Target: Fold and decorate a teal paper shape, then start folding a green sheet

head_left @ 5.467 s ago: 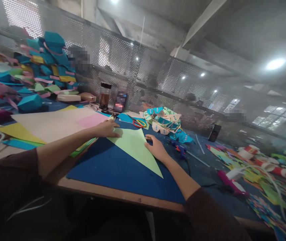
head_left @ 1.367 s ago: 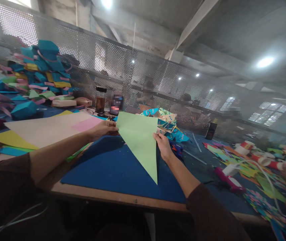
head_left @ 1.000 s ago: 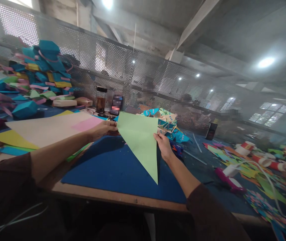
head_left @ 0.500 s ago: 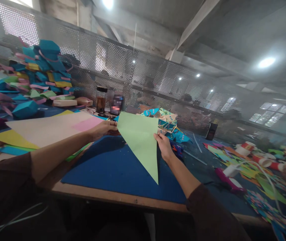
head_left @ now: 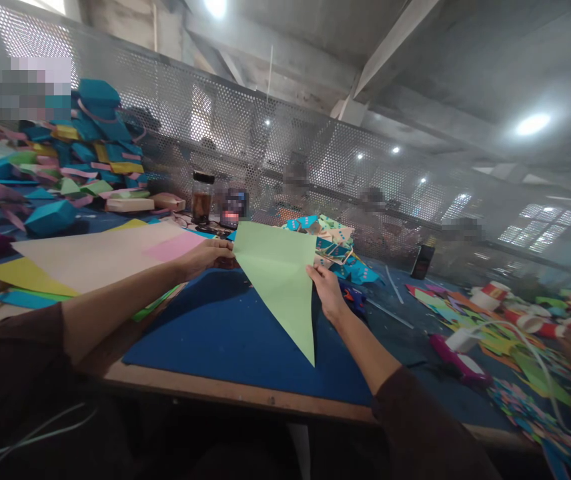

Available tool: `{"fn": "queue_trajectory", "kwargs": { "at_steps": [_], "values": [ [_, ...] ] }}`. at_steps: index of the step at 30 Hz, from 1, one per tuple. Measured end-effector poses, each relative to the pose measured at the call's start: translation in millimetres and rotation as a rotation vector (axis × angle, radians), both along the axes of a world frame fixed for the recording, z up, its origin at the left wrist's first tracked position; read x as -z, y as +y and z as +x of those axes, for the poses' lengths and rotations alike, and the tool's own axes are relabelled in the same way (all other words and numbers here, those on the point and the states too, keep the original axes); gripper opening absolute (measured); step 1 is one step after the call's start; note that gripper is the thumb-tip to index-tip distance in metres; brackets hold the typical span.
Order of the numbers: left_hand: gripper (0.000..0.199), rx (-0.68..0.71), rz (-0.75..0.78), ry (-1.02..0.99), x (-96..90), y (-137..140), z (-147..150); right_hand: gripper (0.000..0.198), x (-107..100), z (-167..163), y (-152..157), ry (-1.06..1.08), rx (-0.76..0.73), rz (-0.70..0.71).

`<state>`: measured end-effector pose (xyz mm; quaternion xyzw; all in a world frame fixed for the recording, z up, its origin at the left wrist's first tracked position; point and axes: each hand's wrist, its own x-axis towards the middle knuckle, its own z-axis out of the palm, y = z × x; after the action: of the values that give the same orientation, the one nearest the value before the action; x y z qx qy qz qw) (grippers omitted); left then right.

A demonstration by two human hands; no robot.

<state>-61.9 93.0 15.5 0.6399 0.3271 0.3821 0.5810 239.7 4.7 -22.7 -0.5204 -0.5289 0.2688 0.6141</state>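
A pale green sheet of paper point(head_left: 280, 273), with a pointed lower corner, is held up above the blue mat point(head_left: 215, 347). My left hand point(head_left: 209, 257) is closed on its left edge, the fingertips partly behind the sheet. On the right edge, my right hand point(head_left: 326, 288) pinches the paper between thumb and fingers. The sheet's tip hangs toward the front of the mat. Left of it, beneath my left forearm, lie large sheets of pale pink paper point(head_left: 90, 257) and yellow paper point(head_left: 35, 277).
Behind the sheet are folded patterned paper pieces point(head_left: 360, 270). A lidded jar point(head_left: 202, 198) stands near a blurred phone point(head_left: 234, 208). Coloured paper shapes point(head_left: 85, 133) are heaped at left. At right lie a magenta power strip point(head_left: 458, 360), cables and paper cups point(head_left: 490, 295).
The green sheet's lower tip has shifted very slightly left and up. Both hands keep nearly the same place and hold.
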Motion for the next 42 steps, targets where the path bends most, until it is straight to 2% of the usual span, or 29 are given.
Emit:
{"fn": "queue_trajectory", "kwargs": {
  "at_steps": [6,16,21,25,28,30,34,38,42],
  "values": [
    [0.013,-0.033,-0.006,-0.011,-1.2,-1,0,0.034,1,0,1,-0.021,0.002,0.003],
    [0.031,-0.088,0.048,0.025,0.3,2,1,0.040,-2,-4,-4,-0.097,-0.024,-0.018],
    [0.040,-0.119,0.188,0.160,6.4,9,-1,0.031,2,-1,2,-0.203,0.028,-0.019],
    [0.050,-0.237,0.383,0.289,13.3,16,-1,0.028,-5,-2,-2,-0.328,0.110,0.049],
    [0.059,-0.278,0.529,0.344,16.6,17,0,0.020,-11,-18,-15,-0.453,-0.030,0.082],
    [0.049,-0.230,0.595,0.383,17.7,15,2,0.019,-11,-34,-25,-0.529,-0.174,0.077],
    [0.019,0.006,0.622,0.494,20.5,6,8,0.023,-5,-63,-36,-0.767,-0.377,0.134],
    [0.028,0.157,0.690,0.604,23.4,-2,11,0.029,-2,-72,-40,-1.019,-0.389,0.195],
    [0.038,0.238,0.817,0.680,23.7,-5,13,0.030,-4,-74,-41,-1.124,-0.373,0.199]
  ]
}}
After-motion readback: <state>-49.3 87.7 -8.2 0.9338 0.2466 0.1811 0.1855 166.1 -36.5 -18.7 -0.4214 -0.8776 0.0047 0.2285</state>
